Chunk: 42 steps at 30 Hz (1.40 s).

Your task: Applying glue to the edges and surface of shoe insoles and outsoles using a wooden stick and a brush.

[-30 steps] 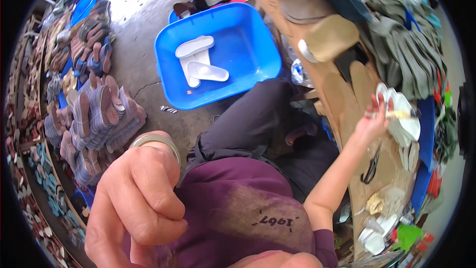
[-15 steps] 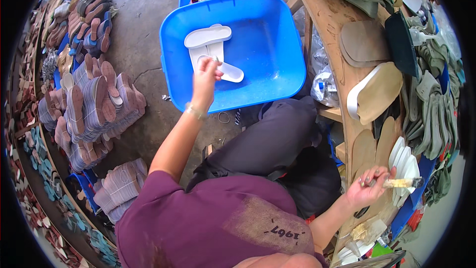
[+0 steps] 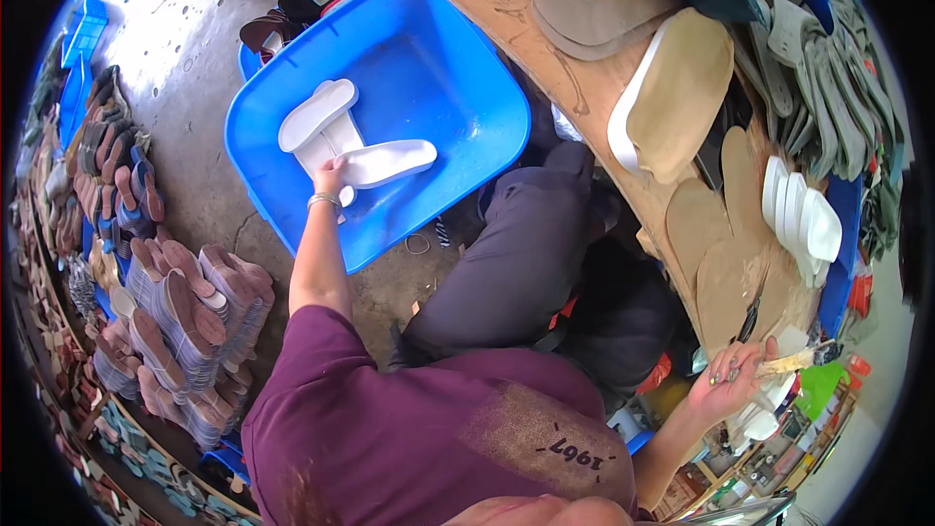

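Your left hand (image 3: 329, 178) reaches down into the big blue tub (image 3: 458, 49) on the floor. Its grip is closed on the end of a white shoe sole (image 3: 388, 162), which lies flat near the middle of the tub. Two more white soles (image 3: 317, 117) lie just beside it, closer to the tub's far left corner, and they touch each other. Your right hand (image 3: 726, 385) is far over at the near edge of the wooden desk (image 3: 584, 97). Its fingers are curled around a small brush (image 3: 791, 362) with a pale handle, and the brush pokes out to the right. On the desk lie flat tan soles (image 3: 682, 88), and a stack of white soles (image 3: 804, 219) stands near the right edge. On the floor to your left are piles of brown and pink soles (image 3: 185, 302). Your dark trouser leg (image 3: 516, 263) is between the tub and the desk.
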{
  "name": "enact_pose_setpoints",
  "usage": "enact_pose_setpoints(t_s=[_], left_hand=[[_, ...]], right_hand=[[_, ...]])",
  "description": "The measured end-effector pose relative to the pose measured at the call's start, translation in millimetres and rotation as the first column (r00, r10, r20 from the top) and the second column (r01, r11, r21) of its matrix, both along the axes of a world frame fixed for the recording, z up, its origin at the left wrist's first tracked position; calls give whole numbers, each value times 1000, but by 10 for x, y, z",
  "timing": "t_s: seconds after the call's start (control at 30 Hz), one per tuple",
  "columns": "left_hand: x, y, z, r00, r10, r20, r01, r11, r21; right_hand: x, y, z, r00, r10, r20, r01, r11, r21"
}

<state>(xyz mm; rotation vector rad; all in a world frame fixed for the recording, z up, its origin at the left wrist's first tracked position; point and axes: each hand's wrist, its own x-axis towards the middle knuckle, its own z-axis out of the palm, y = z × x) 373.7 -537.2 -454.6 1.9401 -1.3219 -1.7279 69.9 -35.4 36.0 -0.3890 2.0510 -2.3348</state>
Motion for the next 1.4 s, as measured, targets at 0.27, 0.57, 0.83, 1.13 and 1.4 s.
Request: enact_pose_setpoints(t_s=[0.27,0.57,0.83,1.13,1.4], left_hand=[[-184,966,2330,823,-13,-568,-76,988,-134],[-476,1998,4015,566,-245,-787,32,961,-276],[-1226,2874,4274,424,-330,-843,341,921,-189],[-1748,3630,4369,475,-352,-807,575,818,-19],[-1974,3873,4429,434,-447,-782,641,763,-80]], right_hand=[[448,-585,-352,932,11,361,-23,999,27],[453,-820,-372,848,369,380,-405,914,17],[210,181,-223,980,30,197,-29,1000,-5],[32,1150,-66,978,-91,189,91,996,9],[42,1518,-209,976,-146,162,132,986,99]])
